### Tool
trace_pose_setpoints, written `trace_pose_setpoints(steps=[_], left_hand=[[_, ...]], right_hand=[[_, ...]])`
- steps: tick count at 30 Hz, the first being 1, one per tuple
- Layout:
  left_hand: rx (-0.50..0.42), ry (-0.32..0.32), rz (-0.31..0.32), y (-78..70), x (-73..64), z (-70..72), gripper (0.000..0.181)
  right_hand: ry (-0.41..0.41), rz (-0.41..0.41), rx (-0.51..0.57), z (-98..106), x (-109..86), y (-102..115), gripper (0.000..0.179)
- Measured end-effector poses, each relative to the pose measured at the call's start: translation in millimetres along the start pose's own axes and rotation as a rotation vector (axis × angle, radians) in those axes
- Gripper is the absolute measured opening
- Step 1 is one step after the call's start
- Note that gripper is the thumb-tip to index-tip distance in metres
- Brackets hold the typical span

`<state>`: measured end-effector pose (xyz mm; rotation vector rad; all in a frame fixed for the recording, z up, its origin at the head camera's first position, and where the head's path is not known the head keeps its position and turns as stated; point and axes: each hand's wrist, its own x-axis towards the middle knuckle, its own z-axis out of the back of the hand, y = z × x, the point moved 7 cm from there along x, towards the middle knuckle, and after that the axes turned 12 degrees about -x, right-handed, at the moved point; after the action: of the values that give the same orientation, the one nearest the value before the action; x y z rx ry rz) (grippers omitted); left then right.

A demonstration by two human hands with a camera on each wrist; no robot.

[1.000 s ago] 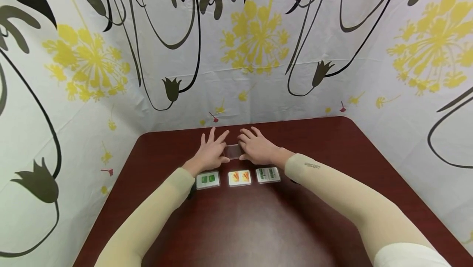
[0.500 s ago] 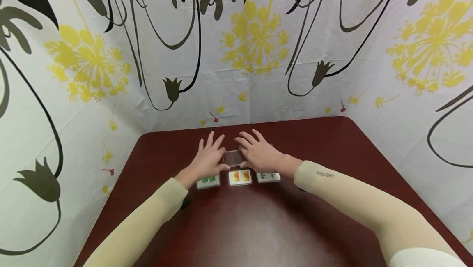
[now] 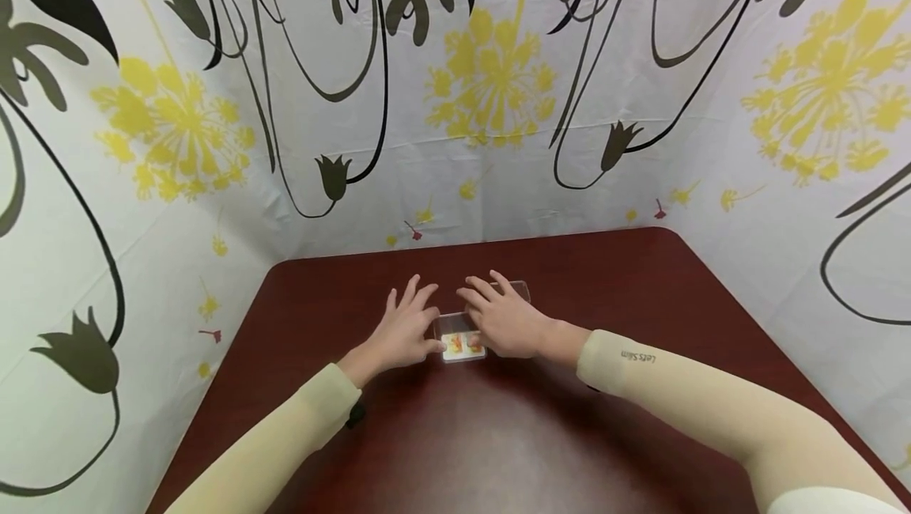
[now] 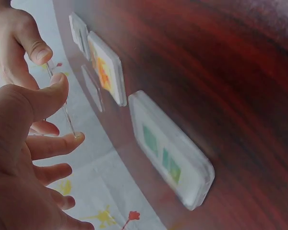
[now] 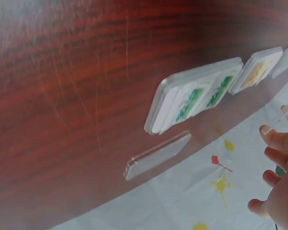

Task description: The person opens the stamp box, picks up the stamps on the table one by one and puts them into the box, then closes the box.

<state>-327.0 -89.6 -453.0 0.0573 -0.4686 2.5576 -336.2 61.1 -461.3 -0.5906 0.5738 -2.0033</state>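
Between both hands is a thin clear plastic lid (image 3: 456, 323), its near part overlapping the middle flat case with orange pictures (image 3: 455, 346) in the head view. My left hand (image 3: 402, 332) pinches one end between thumb and index finger, the other fingers spread. My right hand (image 3: 508, 324) grips the opposite end. Seen edge-on in the left wrist view, the lid (image 4: 69, 120) is raised off the table. A case with green pictures (image 4: 170, 148) lies near my left hand. Another green-pictured case (image 5: 201, 98) lies on the right side; in the head view the hands hide both.
A second clear lid (image 3: 523, 290) lies on the dark red table (image 3: 455, 435) beyond my right hand, also plain in the right wrist view as a clear lid (image 5: 158, 155). A flower-printed cloth (image 3: 484, 126) hangs behind the table and along both sides.
Both hands have drawn the clear lid toward the person, from behind the row to over the middle case. They now cover the outer cases, and the second lid shows past the right hand.
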Motion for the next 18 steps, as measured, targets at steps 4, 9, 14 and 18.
trace_pose_setpoints(steps=[4,9,14,18], left_hand=[[0.013,0.006,-0.001,0.3,-0.7,-7.8,0.050],[-0.002,0.024,-0.015,0.3,-4.0,-20.1,0.053],[-0.003,0.049,-0.015,0.5,-5.7,-29.7,0.052],[-0.004,0.056,-0.013,1.5,-5.3,-34.1,0.051]], right_hand=[[0.029,-0.002,0.021,-5.9,-3.3,5.0,0.058],[0.055,0.011,0.031,-13.0,-8.0,13.7,0.062],[0.064,0.004,0.043,-19.7,-11.4,20.8,0.063],[0.062,0.000,0.042,-24.4,-12.6,23.9,0.064]])
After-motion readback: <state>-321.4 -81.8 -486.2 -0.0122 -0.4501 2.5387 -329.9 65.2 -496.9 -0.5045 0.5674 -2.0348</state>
